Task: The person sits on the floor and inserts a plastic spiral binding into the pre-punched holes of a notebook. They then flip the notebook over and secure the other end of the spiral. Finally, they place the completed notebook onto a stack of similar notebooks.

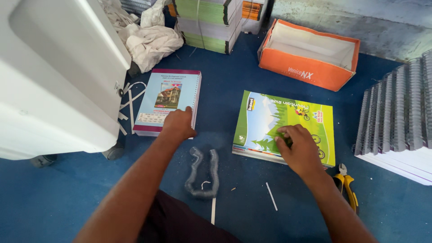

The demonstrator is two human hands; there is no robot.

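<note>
**Handling two stacks of printed covers on the blue floor**

Pressing down on paper, you have two stacks before you on the blue floor [67, 198]. The larger is the green-covered stack [270, 119], lying flat to your right between the orange box [310, 72] and the yellow-handled pliers [347, 184]. It looks like many thin sheets or booklets: probably heavy taken as a whole, floppy and likely to slide sheet over sheet if you lift from one corner. Judged from that, the near edge, with fingers under and thumb on top, seems the surest hold. The smaller stack with the purple-bordered cover [173, 90] lies to your left beside the white machine casing [54, 76]; it should behave much the same, glossy on top and easily creased.

Your right hand [300, 150] rests palm-down on the green cover's near part, fingers curled and close together, pinching or pressing the sheet; I cannot tell which. Your left hand [177, 125] reaches forward, fingers bent onto the purple-bordered cover's near right corner, gripping nothing visibly. A coil of grey spiral binding [203, 173] lies between your forearms.
</note>
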